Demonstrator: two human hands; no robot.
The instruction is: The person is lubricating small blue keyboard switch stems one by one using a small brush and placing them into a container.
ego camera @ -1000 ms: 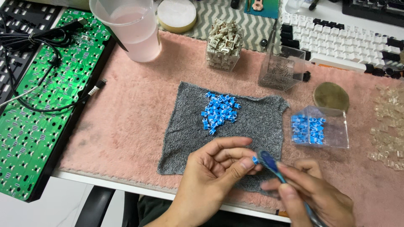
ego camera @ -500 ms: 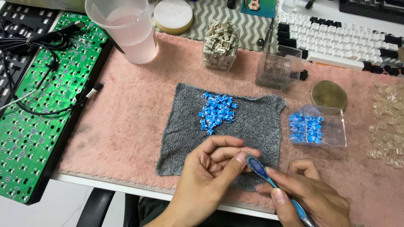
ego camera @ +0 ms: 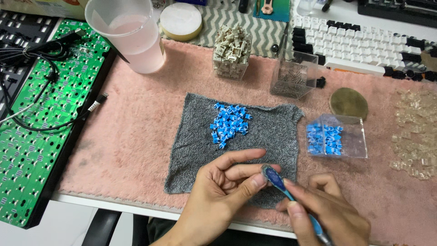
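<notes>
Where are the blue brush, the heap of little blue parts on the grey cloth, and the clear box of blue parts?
blue brush [ego camera: 273, 175]: head view, on its bristle head.
heap of blue parts [ego camera: 229, 125]: head view, the heap's middle.
clear box [ego camera: 355, 136]: head view, on its right wall.

Whatever the left hand [ego camera: 223, 187] pinches is hidden by its fingertips; the brush [ego camera: 291, 198] handle leaves frame.

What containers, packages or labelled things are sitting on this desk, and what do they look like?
Clear square box: right of the grey cloth, holding blue parts.
Clear cube: behind the cloth, full of beige parts.
Clear cube: beside it, contents unclear.
Translucent cup: back left, pinkish liquid.
Cardboard box edge: far back left corner.
</notes>
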